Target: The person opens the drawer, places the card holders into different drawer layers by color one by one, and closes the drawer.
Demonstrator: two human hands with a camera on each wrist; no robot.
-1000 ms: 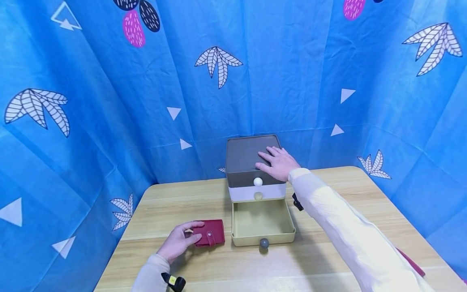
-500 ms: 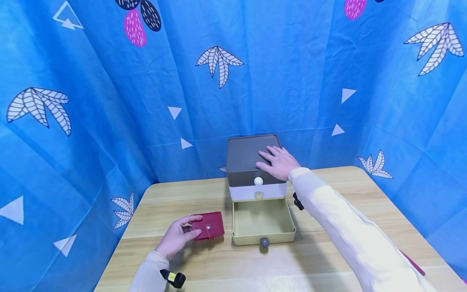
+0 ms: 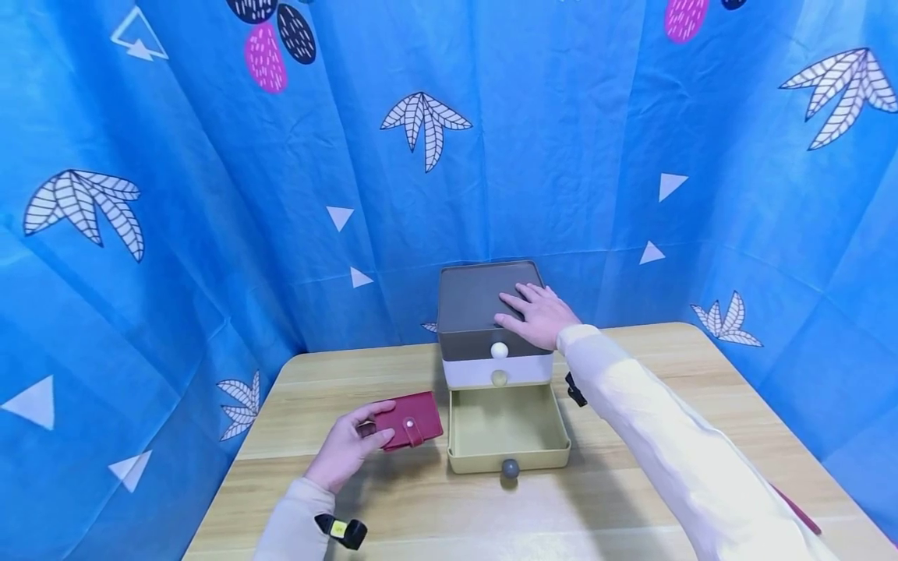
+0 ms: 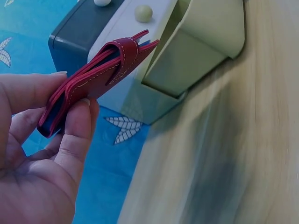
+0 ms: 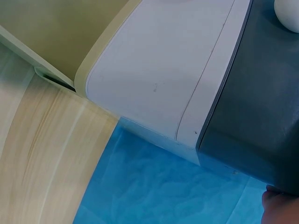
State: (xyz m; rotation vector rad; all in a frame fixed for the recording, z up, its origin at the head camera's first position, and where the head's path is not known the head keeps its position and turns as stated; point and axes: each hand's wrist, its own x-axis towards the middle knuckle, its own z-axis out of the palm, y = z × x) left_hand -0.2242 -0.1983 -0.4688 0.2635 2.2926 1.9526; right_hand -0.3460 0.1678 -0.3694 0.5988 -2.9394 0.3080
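Observation:
My left hand [image 3: 345, 452] pinches a small dark red wallet [image 3: 415, 421] by its left end, thumb on one side and fingers on the other. The wallet is folded, with a snap strap across its right end, and in the left wrist view its edges [image 4: 100, 70] show bluish layers inside. Just right of it, the beige bottom drawer [image 3: 477, 465] of a small stacked drawer box [image 3: 473, 300] is pulled out, with nothing in it. My right hand [image 3: 539, 315] rests with spread fingers on the box's dark grey top; the right wrist view catches only a fingertip [image 5: 280, 210].
Above the drawer are a white tier [image 3: 463, 372] and a dark grey tier with round knobs. The box stands on a wooden table [image 3: 337, 389] near a blue patterned curtain [image 3: 561, 156]. A thin red object [image 3: 796, 510] lies by my right sleeve.
My left hand has raised the wallet off the table and brought it slightly right, nearer the drawer, tilting it. My right hand has stayed on the box.

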